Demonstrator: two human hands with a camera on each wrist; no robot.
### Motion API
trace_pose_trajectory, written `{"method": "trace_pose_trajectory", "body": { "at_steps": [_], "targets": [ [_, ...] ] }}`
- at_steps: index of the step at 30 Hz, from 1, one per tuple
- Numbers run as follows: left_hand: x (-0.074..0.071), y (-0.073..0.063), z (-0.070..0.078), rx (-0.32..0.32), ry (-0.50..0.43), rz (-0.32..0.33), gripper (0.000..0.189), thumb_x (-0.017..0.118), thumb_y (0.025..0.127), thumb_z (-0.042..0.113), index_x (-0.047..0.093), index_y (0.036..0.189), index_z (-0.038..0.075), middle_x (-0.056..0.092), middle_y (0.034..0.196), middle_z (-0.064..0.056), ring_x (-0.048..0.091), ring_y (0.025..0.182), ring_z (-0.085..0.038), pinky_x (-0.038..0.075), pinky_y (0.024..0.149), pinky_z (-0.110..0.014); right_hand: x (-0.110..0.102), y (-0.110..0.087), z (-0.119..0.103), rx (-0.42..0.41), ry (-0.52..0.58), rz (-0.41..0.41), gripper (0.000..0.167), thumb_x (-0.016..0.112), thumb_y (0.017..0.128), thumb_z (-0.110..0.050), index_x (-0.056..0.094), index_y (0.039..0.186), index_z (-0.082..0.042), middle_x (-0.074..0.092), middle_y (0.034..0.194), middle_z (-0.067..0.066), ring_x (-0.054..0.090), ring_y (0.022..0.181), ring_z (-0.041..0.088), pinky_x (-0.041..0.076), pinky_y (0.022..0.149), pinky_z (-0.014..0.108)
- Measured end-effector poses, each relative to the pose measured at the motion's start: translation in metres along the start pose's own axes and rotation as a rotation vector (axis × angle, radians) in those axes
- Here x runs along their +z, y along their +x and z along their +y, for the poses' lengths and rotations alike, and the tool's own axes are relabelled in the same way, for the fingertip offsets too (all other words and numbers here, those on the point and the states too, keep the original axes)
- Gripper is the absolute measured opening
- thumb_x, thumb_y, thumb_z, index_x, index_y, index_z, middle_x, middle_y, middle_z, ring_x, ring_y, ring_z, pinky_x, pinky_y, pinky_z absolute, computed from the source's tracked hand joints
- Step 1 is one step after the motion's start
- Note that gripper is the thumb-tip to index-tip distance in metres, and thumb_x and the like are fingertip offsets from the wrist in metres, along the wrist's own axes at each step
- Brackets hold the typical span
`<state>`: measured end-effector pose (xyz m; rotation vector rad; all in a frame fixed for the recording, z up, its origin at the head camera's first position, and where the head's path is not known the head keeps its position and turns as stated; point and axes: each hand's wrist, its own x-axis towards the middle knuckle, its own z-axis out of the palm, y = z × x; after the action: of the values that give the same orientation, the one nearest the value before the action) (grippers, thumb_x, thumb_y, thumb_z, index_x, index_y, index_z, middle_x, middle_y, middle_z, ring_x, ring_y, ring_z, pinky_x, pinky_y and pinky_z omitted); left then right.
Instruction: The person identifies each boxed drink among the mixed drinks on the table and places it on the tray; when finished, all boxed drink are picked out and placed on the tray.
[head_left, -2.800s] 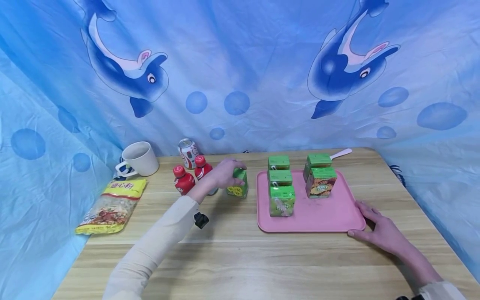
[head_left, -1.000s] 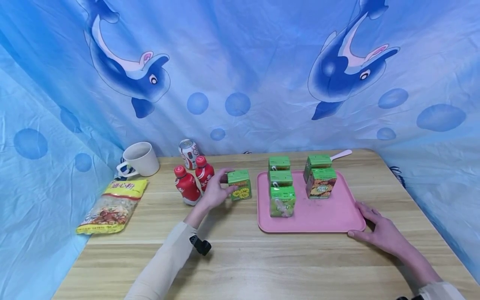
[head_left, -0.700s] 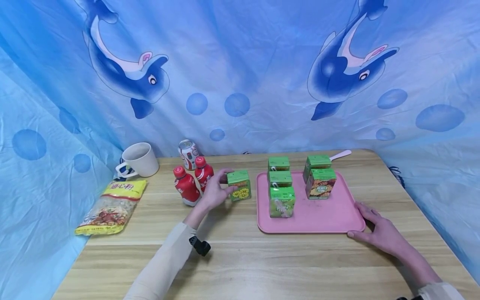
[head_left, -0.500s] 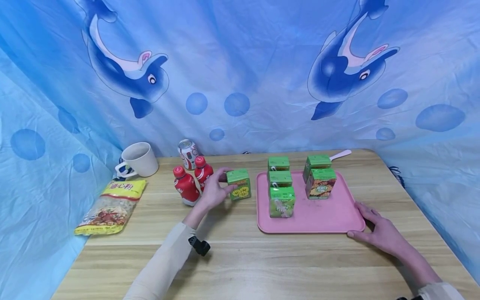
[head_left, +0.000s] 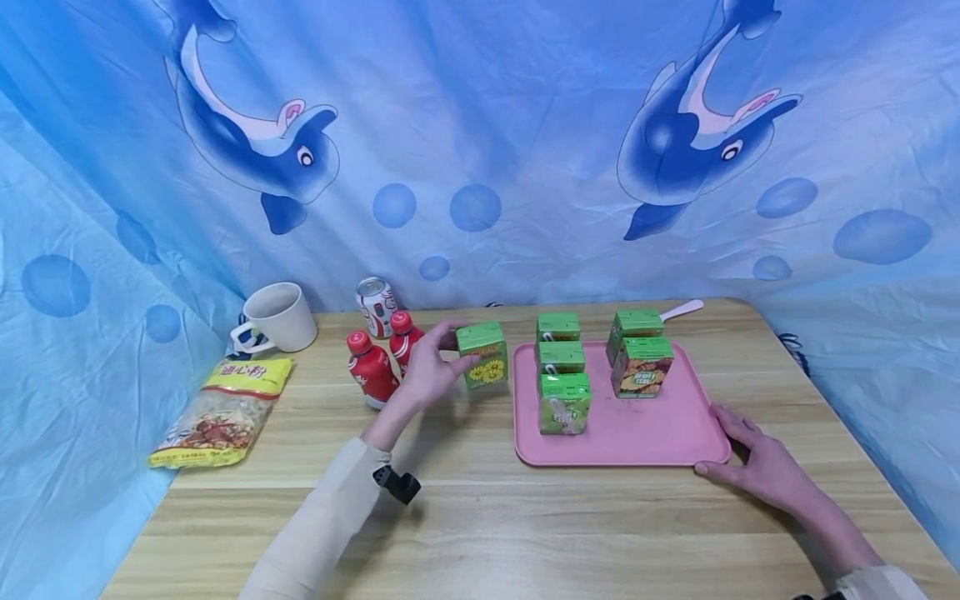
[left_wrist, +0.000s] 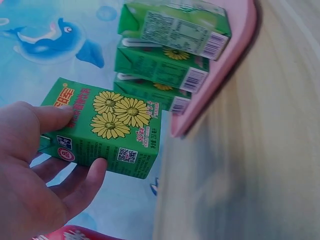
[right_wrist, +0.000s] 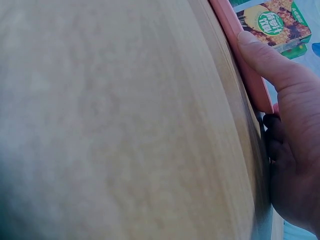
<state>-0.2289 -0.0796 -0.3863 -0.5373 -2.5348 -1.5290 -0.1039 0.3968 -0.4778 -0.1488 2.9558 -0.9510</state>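
Observation:
My left hand (head_left: 431,367) holds a green juice carton (head_left: 483,357) with yellow flowers by its left side, just left of the tray. In the left wrist view, the thumb lies on the flowered face of the carton (left_wrist: 112,125) and the fingertips support it from below. The carton is raised a little off the table. My right hand (head_left: 772,467) grips the near right corner of the pink tray (head_left: 637,442), thumb at the front rim, fingers along the right side. Three cartons (head_left: 564,412) stand in a left row, with two more (head_left: 642,371) to their right.
Two red bottles (head_left: 372,375) stand close left of my left hand, with a soda can (head_left: 377,308) behind them. A white mug (head_left: 281,321) and a yellow food bag (head_left: 225,412) sit at the left. A pale spoon-like handle (head_left: 682,309) shows behind the tray.
My left hand has shifted from the carton's top to its left side, then lifted it slightly off the table. The right hand and the tray have stayed put.

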Motion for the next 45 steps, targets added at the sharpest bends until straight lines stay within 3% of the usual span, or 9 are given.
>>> {"method": "trace_pose_trajectory", "body": {
  "at_steps": [10,14,19,27,32,45],
  "targets": [
    [-0.007,0.007,0.02,0.068,-0.008,0.025,0.048,0.082,0.083,0.008,0.062,0.127,0.008,0.07,0.105,-0.011,0.066,0.096,-0.026,0.053,0.087,-0.051,-0.002,-0.001,-0.001,-0.022,-0.003,0.012,0.107,0.084,0.078,-0.046,0.028,0.154,0.005,0.033,0.148,0.039,0.029,0.13,0.063,0.03,0.098,0.074],
    [-0.006,0.009,0.03,0.11,-0.041,0.039,0.048,0.083,0.081,0.006,0.063,0.124,0.006,0.072,0.103,-0.014,0.068,0.093,-0.028,0.053,0.086,-0.055,-0.001,-0.001,-0.001,-0.019,-0.007,0.008,0.107,0.084,0.078,-0.046,0.028,0.154,0.004,0.033,0.148,0.039,0.028,0.13,0.064,0.03,0.098,0.074],
    [-0.001,0.01,0.05,0.137,-0.096,0.03,0.048,0.082,0.08,0.003,0.062,0.124,0.002,0.072,0.102,-0.015,0.068,0.093,-0.029,0.054,0.084,-0.05,0.0,-0.001,0.001,-0.015,-0.01,0.005,0.107,0.084,0.078,-0.046,0.028,0.154,0.004,0.033,0.147,0.039,0.028,0.13,0.065,0.03,0.098,0.075],
    [0.012,0.014,0.08,0.22,-0.159,0.01,0.047,0.081,0.08,0.001,0.062,0.123,0.002,0.073,0.097,-0.015,0.069,0.087,-0.027,0.056,0.078,-0.047,-0.002,-0.002,-0.003,-0.003,0.006,0.001,0.107,0.084,0.077,-0.046,0.028,0.154,0.005,0.033,0.148,0.039,0.027,0.13,0.065,0.029,0.098,0.075],
    [0.024,0.015,0.096,0.234,-0.18,-0.02,0.046,0.081,0.082,0.002,0.061,0.123,0.003,0.073,0.097,-0.013,0.068,0.086,-0.024,0.056,0.078,-0.042,-0.002,-0.002,-0.003,0.0,0.016,-0.003,0.108,0.084,0.077,-0.046,0.028,0.154,0.005,0.032,0.149,0.038,0.026,0.131,0.064,0.029,0.098,0.075],
    [0.056,0.015,0.116,0.232,-0.163,-0.089,0.048,0.082,0.082,0.003,0.061,0.126,0.006,0.072,0.097,-0.009,0.067,0.088,-0.017,0.057,0.074,-0.033,-0.002,-0.002,-0.002,-0.044,0.038,0.023,0.105,0.086,0.078,-0.042,0.031,0.152,0.007,0.035,0.147,0.038,0.029,0.132,0.061,0.031,0.098,0.074]
  ]
}}
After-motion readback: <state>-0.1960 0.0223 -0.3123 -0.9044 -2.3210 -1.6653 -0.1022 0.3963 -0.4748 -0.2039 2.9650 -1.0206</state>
